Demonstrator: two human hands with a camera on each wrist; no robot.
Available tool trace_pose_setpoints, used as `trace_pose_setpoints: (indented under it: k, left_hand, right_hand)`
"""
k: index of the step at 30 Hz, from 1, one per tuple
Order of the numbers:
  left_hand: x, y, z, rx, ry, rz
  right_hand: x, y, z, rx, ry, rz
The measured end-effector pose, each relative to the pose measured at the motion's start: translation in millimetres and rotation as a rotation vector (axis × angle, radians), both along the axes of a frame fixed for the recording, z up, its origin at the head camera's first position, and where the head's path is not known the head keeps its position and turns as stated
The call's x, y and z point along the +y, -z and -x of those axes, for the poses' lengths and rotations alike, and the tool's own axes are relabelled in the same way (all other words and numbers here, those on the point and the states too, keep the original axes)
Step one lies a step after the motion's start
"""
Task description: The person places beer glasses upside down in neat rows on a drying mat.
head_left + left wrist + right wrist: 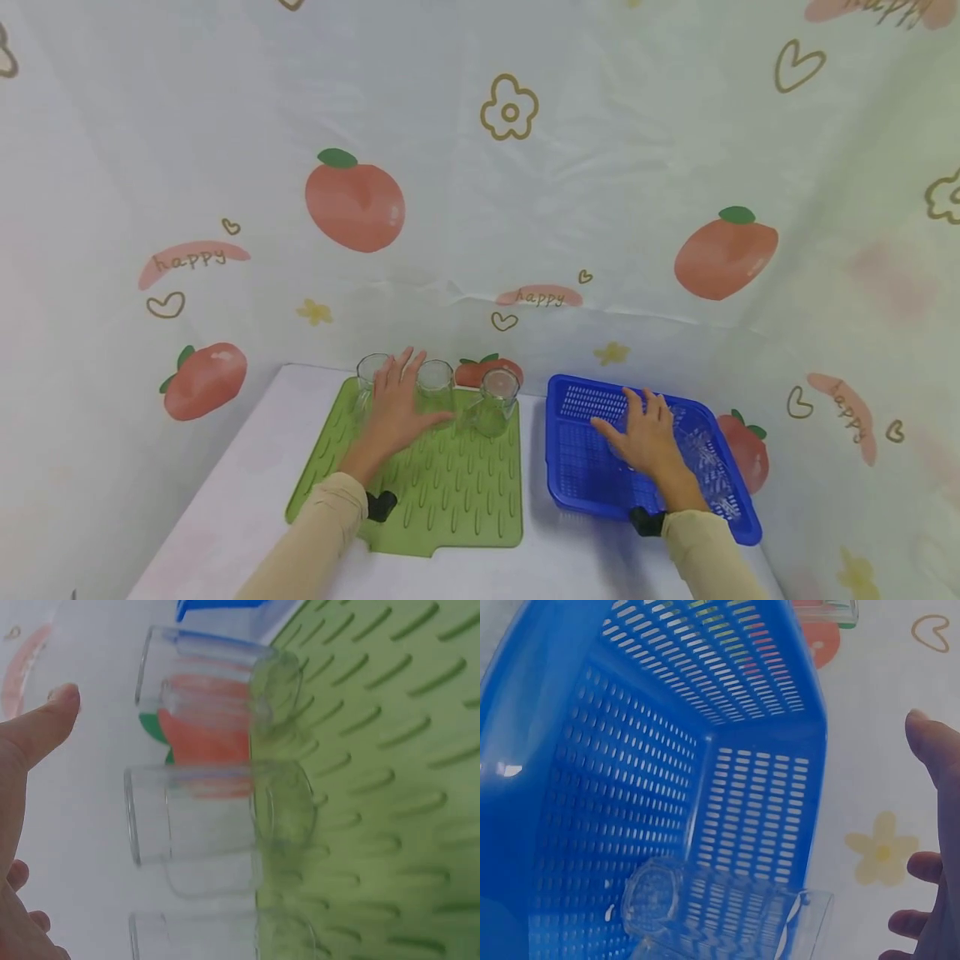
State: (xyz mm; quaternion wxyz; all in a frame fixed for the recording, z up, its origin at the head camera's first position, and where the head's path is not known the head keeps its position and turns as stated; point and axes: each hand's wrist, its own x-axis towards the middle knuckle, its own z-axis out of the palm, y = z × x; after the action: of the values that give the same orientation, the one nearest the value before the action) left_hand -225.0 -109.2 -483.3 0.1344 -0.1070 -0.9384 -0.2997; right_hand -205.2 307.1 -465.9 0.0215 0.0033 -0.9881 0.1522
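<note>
The left hand [397, 412], fingers spread and holding nothing, hovers by three upright clear glass mugs [495, 407] lined along the far edge of the green ridged mat [450, 500]; a low sideways sweep could topple one into its neighbour. Further along, the right hand [649, 437] (also wide, also empty) hangs over the blue perforated basket [587, 457], its right side crowded with clear glassware [652, 900]; a hurried grab could knock pieces together and chip them.
</note>
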Motion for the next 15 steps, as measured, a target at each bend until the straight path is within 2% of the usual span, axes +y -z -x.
trace_pose_setpoints:
  k: [6, 11, 15]
  left_hand:
    - [-28, 8.7, -8.4, 0.003, -0.054, 0.006]
    - [-50, 17.1, -17.1, -0.048, -0.078, -0.046]
    - [-67, 24.8, -22.6, -0.105, -0.112, -0.053]
  right_hand:
    - [2, 0.4, 3.9, -0.014, 0.007, -0.007]
    - [5, 2.3, 7.7, -0.015, 0.005, -0.019]
    - [7, 2.9, 12.1, -0.022, 0.002, -0.009]
